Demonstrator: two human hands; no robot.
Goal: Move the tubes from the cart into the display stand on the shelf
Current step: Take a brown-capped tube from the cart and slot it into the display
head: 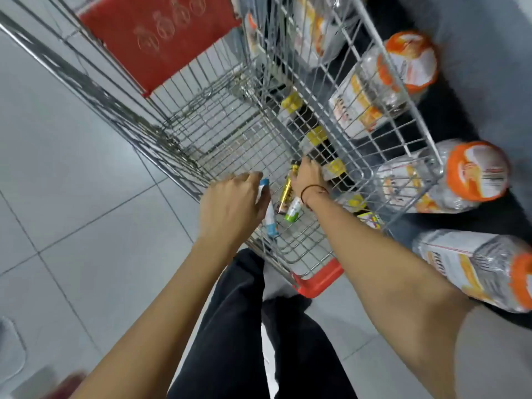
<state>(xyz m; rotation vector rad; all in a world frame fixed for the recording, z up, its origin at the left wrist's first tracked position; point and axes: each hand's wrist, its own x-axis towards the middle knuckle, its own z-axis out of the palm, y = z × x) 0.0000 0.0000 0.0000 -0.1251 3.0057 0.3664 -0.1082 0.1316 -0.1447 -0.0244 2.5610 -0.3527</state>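
Observation:
Both my hands reach down into a wire shopping cart (218, 133). My left hand (230, 205) is closed around a white tube with blue ends (270, 223). My right hand (309, 175) grips the top of a gold tube (288, 188) that lies on the cart floor. A white tube with a green cap (293, 211) lies loose just below my right wrist. The display stand and the shelf are out of view.
The cart has a red child-seat flap (161, 38) and a red corner bumper (319, 279). Beyond its right wall stand large clear bottles with orange caps (475, 171) and bottles with yellow caps (316, 136) on the floor. Grey floor tiles lie to the left.

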